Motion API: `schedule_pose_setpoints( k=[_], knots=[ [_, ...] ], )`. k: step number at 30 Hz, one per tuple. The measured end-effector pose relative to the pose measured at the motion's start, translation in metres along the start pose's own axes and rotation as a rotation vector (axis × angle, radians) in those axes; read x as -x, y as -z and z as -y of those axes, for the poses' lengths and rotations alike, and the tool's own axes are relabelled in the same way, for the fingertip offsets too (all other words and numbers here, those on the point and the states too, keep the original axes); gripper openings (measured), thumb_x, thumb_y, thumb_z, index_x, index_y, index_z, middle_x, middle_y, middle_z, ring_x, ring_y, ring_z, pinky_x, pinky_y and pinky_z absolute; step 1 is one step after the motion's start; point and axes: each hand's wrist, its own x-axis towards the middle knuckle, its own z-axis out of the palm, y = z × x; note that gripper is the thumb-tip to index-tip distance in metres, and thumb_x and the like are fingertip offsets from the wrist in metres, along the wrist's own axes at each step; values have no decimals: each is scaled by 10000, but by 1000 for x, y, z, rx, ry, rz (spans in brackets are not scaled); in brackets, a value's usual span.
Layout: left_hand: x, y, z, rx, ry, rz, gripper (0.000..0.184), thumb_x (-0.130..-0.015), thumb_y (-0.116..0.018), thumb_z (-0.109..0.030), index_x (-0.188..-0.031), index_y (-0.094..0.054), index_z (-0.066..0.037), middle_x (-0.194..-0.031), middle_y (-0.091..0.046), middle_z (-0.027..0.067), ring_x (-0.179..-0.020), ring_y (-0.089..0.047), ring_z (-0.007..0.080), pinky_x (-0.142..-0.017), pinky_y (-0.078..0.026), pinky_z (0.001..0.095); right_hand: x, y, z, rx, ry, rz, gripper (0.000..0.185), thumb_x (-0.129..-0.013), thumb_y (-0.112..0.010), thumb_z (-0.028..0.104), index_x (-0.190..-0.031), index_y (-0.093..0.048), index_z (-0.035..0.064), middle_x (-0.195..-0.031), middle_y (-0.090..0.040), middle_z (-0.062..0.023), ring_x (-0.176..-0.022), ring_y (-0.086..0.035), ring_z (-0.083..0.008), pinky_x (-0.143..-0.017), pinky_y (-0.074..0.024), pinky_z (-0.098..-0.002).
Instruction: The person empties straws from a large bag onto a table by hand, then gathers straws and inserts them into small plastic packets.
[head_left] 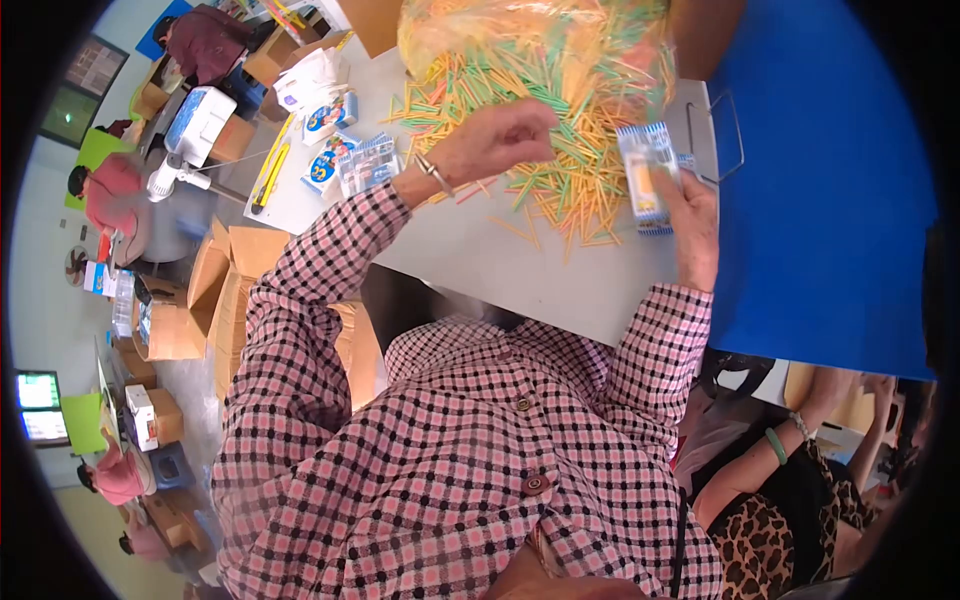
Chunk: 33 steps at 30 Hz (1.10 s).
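My left hand (503, 138), with a bracelet at its wrist, hovers over a heap of thin yellow, green and orange sticks (575, 165). Its fingers look curled and somewhat blurred; what they hold, if anything, is hidden. In my right hand (692, 222) is a small packet (642, 180) with blue-striped ends and a yellowish middle. The thumb lies across its face, at the right edge of the heap. Behind the heap, a large clear plastic bag (540, 35) holds more of the sticks. To the left of my left hand lie several blue-striped clear packets (368, 165).
Blue-and-white printed packs (328, 115) and a yellow cutter (268, 180) lie on the left of the white table (480, 255). A metal wire frame (738, 135) juts over the blue surface (830, 200). Cardboard boxes (235, 290) stand left. A person's arm (745, 475) is at lower right.
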Motion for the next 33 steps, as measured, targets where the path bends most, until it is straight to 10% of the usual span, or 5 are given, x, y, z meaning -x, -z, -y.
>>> schedule_pose_setpoints(
  k=[1,3,15,33],
  knots=[
    [12,1,-2,-45,68,0,326,-818,-636,-123,-1103,-505,-35,-921,-615,45,-789,-569,99,-714,-482,241,1,0,-1,-7,6,17,253,-851,-591,182,-1036,-622,13,-976,-636,-48,-891,-559,-132,-769,-438,-288],
    [36,5,-15,-147,208,-11,266,-817,-639,-141,-1042,-550,-31,-867,-625,46,-760,-573,103,-699,-482,251,2,-7,-2,1161,201,-431,300,-823,-616,206,-1063,-596,26,-1044,-603,-87,-941,-536,-253,-804,-431,-350],
    [146,102,35,-1058,303,-378,258,-732,-678,-195,-939,-618,-53,-924,-631,76,-874,-565,246,-779,-448,329,4,-55,13,754,520,-336,307,-764,-664,161,-1016,-591,2,-1096,-557,-124,-1012,-463,-313,-852,-378,-391],
    [126,119,48,-986,276,-431,102,-766,-599,-72,-856,-614,-26,-799,-619,99,-743,-579,258,-700,-457,322,9,-102,14,477,580,-65,248,-767,-653,119,-954,-590,-30,-1045,-574,-124,-958,-492,-283,-849,-394,-357]
  ],
)
